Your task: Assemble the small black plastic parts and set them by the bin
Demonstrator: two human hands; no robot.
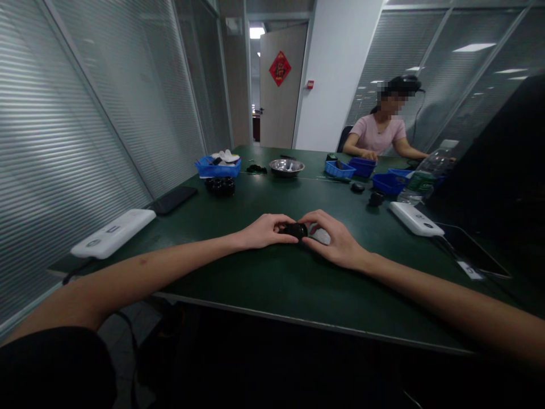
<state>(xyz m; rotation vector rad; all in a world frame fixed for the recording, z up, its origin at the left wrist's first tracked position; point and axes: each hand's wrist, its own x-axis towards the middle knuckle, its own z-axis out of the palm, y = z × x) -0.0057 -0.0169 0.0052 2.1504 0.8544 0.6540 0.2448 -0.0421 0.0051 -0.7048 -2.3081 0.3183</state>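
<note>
1. Dim office, blinds behind glass, door ajar at the back, dark green tabletop up front.
2. Progress check: mid-job by the look of it. Small black part out in the middle of the tabletop, held between left and right, not let go yet.
3. Left grip clamped on one end of it, thumb and fingers closed in. Right grip pinched around the other end, fingertips nearly meeting the left ones.
4. Done so far: part held at both ends. Finished or not? Honestly can't tell, too dark and too covered by fingers.
5. Maybe left: black cluster just in front of the blue basket, plus a loose black piece near the bottle. Hard to call either one done or waiting.
6. Elbow room: decent open stretch up to the metal bowl, more off to the left.
7. Watch the sides: white power bank beyond the left forearm, phone and cable beyond the right one. Front edge running under both forearms. Pale thing showing through the right grip, too blurry to name.
</note>
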